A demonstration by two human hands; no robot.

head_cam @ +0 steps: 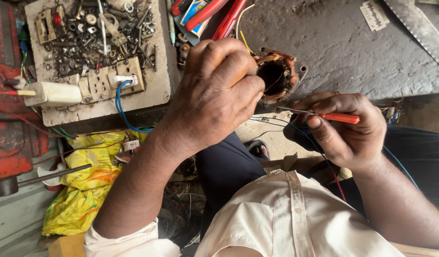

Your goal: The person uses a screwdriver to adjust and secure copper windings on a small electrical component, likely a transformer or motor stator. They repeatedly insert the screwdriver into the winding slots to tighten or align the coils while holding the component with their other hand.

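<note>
My left hand [217,93] is closed around a small motor stator [278,76] with copper windings, pressing it against the edge of the dark workbench [343,47]. My right hand [345,126] holds a thin tool with an orange handle [340,117]; its metal tip points left toward the stator's lower rim. Thin blue and red wires [319,147] run from the stator down past my right hand.
A board of screws, nuts and switch parts [98,43] lies at the upper left with a white plug [53,93] and a blue cable. Red-handled pliers [219,16] lie above my left hand. A saw blade [417,26] rests at the upper right. A yellow bag [83,183] lies on the floor.
</note>
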